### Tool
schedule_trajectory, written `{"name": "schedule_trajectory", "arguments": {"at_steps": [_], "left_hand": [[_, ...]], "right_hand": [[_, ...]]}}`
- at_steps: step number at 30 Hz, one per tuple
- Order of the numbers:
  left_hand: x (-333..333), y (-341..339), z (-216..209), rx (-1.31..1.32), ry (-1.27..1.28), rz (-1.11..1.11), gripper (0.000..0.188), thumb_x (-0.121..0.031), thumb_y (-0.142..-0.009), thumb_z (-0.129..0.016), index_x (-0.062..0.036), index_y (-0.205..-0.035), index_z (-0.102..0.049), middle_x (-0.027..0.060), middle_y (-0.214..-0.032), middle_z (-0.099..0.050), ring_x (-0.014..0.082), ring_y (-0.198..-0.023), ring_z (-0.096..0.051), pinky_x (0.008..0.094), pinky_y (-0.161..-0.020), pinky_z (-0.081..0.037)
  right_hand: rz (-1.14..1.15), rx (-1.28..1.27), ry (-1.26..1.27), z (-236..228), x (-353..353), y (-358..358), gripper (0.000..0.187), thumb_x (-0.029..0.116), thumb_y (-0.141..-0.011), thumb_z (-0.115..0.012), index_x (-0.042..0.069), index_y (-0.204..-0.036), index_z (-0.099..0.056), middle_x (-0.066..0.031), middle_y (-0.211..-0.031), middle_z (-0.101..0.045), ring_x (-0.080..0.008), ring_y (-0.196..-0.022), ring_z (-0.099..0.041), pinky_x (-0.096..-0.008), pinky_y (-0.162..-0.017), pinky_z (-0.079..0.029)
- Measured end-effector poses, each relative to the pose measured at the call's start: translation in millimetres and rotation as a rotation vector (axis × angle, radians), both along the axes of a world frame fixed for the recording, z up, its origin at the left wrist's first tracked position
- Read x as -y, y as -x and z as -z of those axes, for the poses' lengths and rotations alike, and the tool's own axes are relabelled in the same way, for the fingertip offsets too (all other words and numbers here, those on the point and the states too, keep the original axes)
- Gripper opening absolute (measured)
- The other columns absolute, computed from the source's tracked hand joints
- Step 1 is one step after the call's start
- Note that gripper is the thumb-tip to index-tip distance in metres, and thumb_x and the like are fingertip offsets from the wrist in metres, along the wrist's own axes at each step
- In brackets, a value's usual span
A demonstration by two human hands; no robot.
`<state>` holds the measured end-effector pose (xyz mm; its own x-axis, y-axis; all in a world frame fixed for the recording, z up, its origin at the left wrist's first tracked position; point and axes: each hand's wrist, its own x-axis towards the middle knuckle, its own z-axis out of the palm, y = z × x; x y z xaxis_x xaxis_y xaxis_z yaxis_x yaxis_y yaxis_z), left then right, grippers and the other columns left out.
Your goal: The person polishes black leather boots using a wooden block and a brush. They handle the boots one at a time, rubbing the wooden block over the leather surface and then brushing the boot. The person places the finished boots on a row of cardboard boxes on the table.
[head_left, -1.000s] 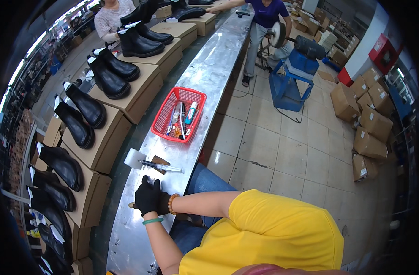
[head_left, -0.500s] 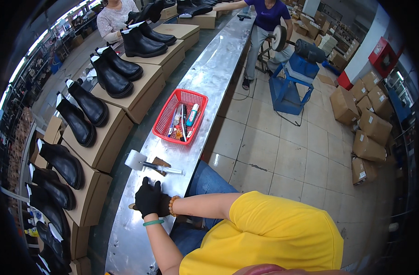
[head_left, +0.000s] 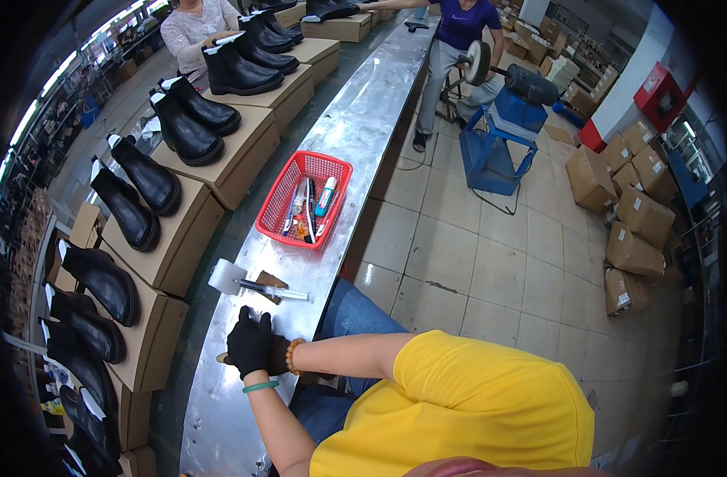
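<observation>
My left hand (head_left: 251,343), in a black glove with a green bangle at the wrist, is over the metal bench (head_left: 220,405). Two of its fingers stick up apart while the others look curled under. My right hand (head_left: 279,356), dark-gloved behind a beaded bracelet, is tucked against it, its fingers hidden. A tan tip (head_left: 223,358) pokes out left of the hands; I cannot tell what it belongs to or which hand holds it. Just beyond lie a white roll (head_left: 226,276), a clear syringe-like tube (head_left: 284,292) with a dark end and a brown block (head_left: 270,281).
A red plastic basket (head_left: 270,216) of tubes and pens stands farther up the bench. Along the left, black ankle boots (head_left: 185,131) stand on cardboard boxes (head_left: 173,246). A blue-framed polishing machine (head_left: 498,151), two other people and stacked cartons (head_left: 638,215) are beyond.
The whole view has shifted slightly, so things sit a little further left. My hands keep the same pose together. A person at the far left has drawn back from the boots.
</observation>
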<state>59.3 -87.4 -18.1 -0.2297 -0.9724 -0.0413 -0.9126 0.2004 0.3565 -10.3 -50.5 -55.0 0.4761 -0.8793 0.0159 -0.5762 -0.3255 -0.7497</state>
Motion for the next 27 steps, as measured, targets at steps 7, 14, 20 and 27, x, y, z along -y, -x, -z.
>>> {"name": "schedule_trajectory", "arguments": {"at_steps": [7,14,20,27], "left_hand": [[-0.5,-1.3,-0.3,-0.004,0.012,0.009,0.053,-0.045,-0.078,-0.059,-0.01,-0.118,-0.055,0.0155,-0.089,-0.066,0.0336,-0.083,-0.064,0.0443,-0.073,-0.05],[-0.1,-6.8,3.0,-0.007,0.023,0.007,0.053,-0.045,-0.078,-0.058,-0.0098,-0.118,-0.055,0.0159,-0.088,-0.066,0.0336,-0.082,-0.064,0.0443,-0.073,-0.05],[-3.9,1.8,-8.6,0.004,-0.03,0.024,0.057,-0.045,-0.08,-0.057,-0.0063,-0.121,-0.052,0.0189,-0.092,-0.066,0.0352,-0.087,-0.063,0.0438,-0.077,-0.049],[-7.1,-15.8,-5.9,0.018,-0.081,0.0,0.057,-0.047,-0.079,-0.058,-0.007,-0.12,-0.053,0.019,-0.093,-0.066,0.0346,-0.087,-0.064,0.0437,-0.076,-0.05]], "right_hand": [[0.057,0.093,0.067,35.1,5.4,-12.9,0.048,0.031,-0.087,-0.054,0.009,-0.128,-0.045,-0.0131,-0.133,-0.043,-0.026,-0.125,-0.037,-0.0377,-0.108,-0.023],[0.072,0.086,0.118,51.4,8.1,-19.1,0.049,0.031,-0.086,-0.055,0.009,-0.127,-0.045,-0.0137,-0.133,-0.043,-0.0275,-0.125,-0.036,-0.0387,-0.108,-0.022],[0.146,0.12,0.323,83.9,14.0,-24.1,0.05,0.031,-0.085,-0.057,0.008,-0.127,-0.045,-0.0141,-0.133,-0.042,-0.0289,-0.125,-0.035,-0.0396,-0.109,-0.021],[0.0,-0.026,0.072,54.4,-60.1,-30.4,0.048,0.031,-0.089,-0.05,0.009,-0.13,-0.043,-0.0146,-0.137,-0.04,-0.0277,-0.129,-0.032,-0.0398,-0.11,-0.018]]}}
